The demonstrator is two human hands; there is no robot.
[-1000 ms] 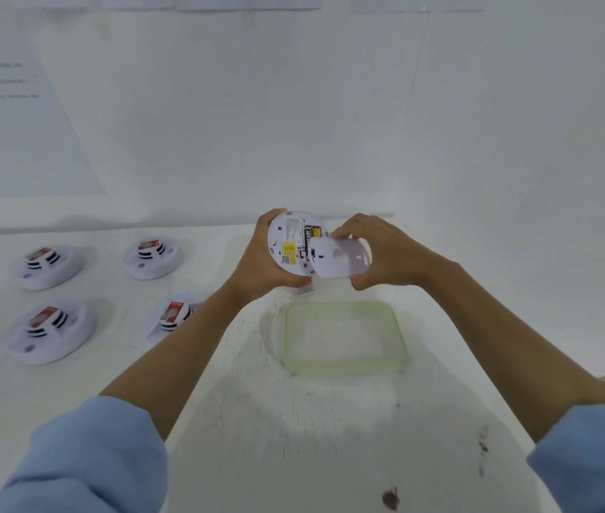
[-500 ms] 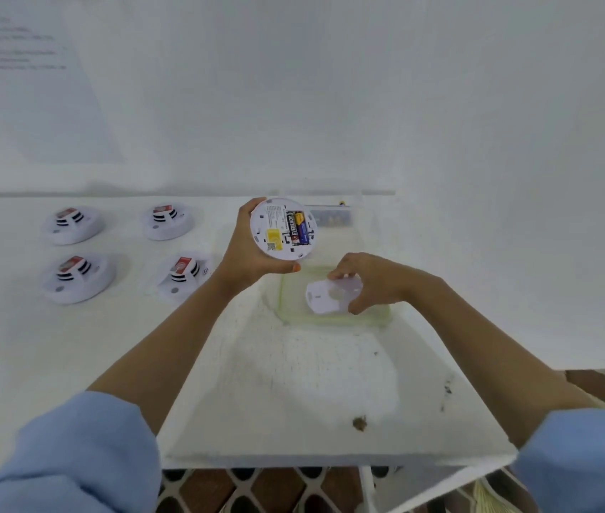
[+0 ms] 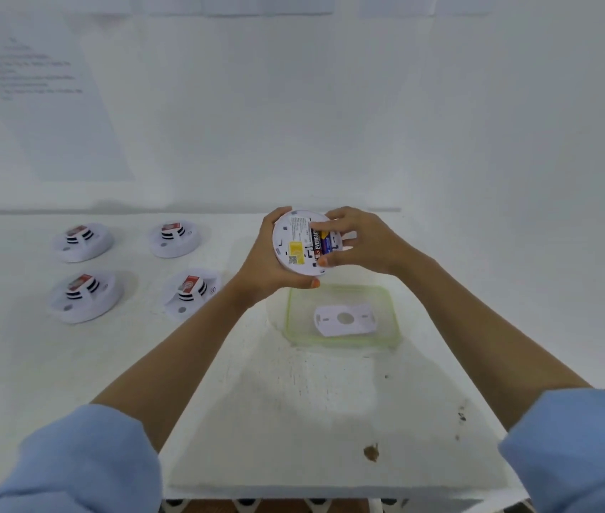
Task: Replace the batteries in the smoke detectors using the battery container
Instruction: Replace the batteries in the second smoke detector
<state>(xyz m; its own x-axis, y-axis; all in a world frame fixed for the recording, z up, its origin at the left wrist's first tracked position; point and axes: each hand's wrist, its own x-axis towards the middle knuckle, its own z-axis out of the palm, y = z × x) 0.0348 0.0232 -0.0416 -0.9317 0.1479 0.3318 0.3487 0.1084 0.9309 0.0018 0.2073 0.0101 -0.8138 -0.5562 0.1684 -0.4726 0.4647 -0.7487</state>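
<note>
Detector gripped back-up in left hand, exposing bay; battery apparently pinched by right hand for extraction. Cover parked in container.

Four smoke detectors sit at the left of the worktop in two rows, two behind and two in front. To their right stands the container, with a cover plate lying inside it. A fifth detector is up above the container's far left corner, between the left grip and the right grip.

Bright, washed-out whites (soft shadows)
</note>
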